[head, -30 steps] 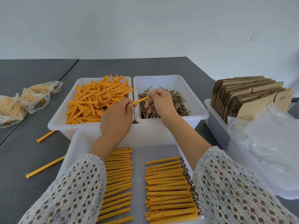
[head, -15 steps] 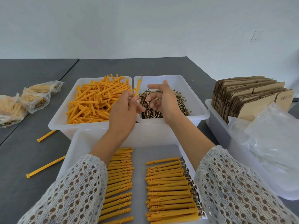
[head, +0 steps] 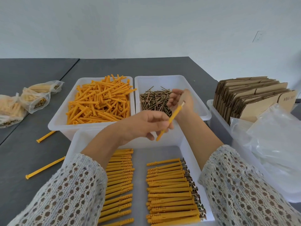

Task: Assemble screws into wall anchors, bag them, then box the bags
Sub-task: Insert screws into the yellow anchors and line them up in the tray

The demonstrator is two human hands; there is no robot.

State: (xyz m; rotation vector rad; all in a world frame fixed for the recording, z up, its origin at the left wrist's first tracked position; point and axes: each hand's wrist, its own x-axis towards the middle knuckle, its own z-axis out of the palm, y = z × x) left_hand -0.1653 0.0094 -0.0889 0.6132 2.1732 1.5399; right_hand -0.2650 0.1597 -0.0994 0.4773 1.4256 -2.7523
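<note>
One orange anchor (head: 170,121), light and stiff, is pinched mid-shaft by the left hand (head: 146,123) just before the screw bin (head: 169,80); the right hand (head: 179,101), loosely curled, hovers over the bin's screws (head: 153,100).

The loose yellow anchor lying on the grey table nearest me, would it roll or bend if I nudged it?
The loose anchor looks round and slim, so it would probably roll sideways, though its flared head may make it curve. It lies straight, like those heaped in the bin, so it is likely fairly stiff. It is probably light plastic.
</note>
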